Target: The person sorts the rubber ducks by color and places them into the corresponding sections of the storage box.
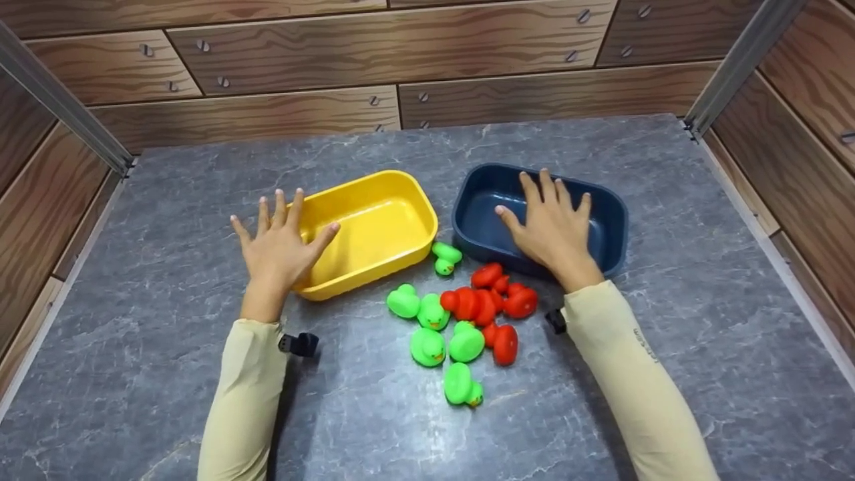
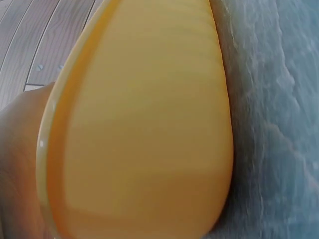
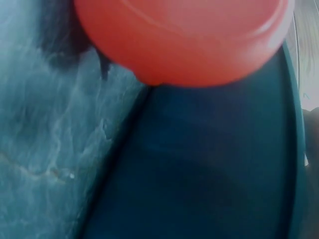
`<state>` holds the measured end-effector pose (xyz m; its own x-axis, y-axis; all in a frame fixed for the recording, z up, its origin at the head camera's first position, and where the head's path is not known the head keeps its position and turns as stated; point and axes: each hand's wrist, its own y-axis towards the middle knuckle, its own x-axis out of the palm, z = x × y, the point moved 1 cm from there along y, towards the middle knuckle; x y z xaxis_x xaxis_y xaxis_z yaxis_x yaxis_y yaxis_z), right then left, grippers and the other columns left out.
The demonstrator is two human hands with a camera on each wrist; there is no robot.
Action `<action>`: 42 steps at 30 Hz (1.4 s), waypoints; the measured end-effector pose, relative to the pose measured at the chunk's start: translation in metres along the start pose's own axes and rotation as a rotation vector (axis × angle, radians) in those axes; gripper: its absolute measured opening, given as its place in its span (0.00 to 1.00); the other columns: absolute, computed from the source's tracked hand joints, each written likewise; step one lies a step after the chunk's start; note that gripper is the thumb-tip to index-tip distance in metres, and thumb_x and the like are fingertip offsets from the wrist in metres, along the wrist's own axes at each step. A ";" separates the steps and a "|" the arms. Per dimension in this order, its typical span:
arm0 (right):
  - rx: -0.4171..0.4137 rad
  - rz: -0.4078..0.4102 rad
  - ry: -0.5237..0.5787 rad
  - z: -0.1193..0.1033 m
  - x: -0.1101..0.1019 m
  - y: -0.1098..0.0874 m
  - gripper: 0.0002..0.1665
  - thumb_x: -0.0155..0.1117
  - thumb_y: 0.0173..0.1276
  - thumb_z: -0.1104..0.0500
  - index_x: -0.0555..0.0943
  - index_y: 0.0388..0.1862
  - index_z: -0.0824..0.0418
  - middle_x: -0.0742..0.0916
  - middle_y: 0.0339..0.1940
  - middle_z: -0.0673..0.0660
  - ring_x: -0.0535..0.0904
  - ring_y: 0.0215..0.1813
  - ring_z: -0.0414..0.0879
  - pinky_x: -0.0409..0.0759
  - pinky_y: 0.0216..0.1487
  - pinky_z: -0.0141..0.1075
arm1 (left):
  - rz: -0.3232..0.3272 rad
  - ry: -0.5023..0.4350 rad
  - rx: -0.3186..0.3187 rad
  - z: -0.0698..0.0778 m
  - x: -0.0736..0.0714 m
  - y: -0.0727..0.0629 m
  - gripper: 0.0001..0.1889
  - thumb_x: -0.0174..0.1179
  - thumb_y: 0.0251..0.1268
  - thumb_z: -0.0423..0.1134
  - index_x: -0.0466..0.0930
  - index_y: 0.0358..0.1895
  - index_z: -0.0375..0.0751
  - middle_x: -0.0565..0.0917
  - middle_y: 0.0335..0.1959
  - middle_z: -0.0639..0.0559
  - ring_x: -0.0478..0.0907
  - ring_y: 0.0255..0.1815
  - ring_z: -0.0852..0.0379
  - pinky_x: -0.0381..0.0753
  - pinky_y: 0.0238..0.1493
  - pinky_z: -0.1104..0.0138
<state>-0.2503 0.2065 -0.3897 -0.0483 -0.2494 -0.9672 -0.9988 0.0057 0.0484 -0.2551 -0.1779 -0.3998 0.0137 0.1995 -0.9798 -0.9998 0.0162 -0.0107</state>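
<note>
Spreading their fingers apart and gripping nothing, the left hand (image 1: 277,250) is at the yellow tub (image 1: 384,227) and the right hand (image 1: 551,224) over the navy tub (image 1: 489,215). Green ducks (image 1: 427,346) and red toys (image 1: 505,344) lie loose on the worktop (image 1: 367,421), none visible inside either tub, so the work looks barely begun, the whole pile remaining.

In the lower left of the head view, a pale yellow-cream left sleeve (image 1: 244,401) covers the forearm, with a slightly wavy cuff at the wrist and soft creases along the cloth. A small, boxy black wrist camera (image 1: 300,344) juts from the cuff's inner side. A matching right sleeve (image 1: 631,381) fills the lower right, with small dark lettering (image 1: 645,345) along its outer side, too small to read. Beside its cuff sits a second black camera (image 1: 556,321), partly hidden.
</note>
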 end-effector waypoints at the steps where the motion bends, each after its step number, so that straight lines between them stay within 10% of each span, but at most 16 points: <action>1: -0.005 0.005 0.001 -0.001 0.000 -0.001 0.48 0.39 0.69 0.27 0.50 0.79 0.53 0.54 0.79 0.64 0.50 0.78 0.64 0.39 0.71 0.69 | 0.000 -0.001 -0.001 -0.002 0.000 -0.001 0.53 0.24 0.55 0.83 0.37 0.78 0.53 0.40 0.79 0.43 0.35 0.79 0.37 0.18 0.68 0.36; 26: -0.244 0.100 -0.044 -0.028 -0.001 -0.048 0.46 0.40 0.69 0.27 0.56 0.77 0.52 0.59 0.78 0.60 0.57 0.76 0.61 0.50 0.72 0.63 | -0.050 -0.035 -0.110 -0.057 -0.004 -0.028 0.54 0.24 0.56 0.82 0.33 0.78 0.48 0.34 0.78 0.38 0.28 0.78 0.35 0.14 0.65 0.35; 42: -0.375 0.070 0.422 -0.044 0.015 -0.098 0.35 0.61 0.67 0.43 0.69 0.69 0.55 0.73 0.70 0.56 0.70 0.69 0.53 0.68 0.61 0.50 | 0.000 -0.238 -0.092 -0.065 0.013 -0.029 0.50 0.34 0.61 0.77 0.43 0.78 0.46 0.45 0.77 0.34 0.41 0.78 0.35 0.31 0.69 0.32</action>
<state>-0.1524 0.1596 -0.3979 -0.0305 -0.6266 -0.7788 -0.9190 -0.2888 0.2684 -0.2266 -0.2398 -0.4255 0.0053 0.4243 -0.9055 -0.9967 -0.0709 -0.0390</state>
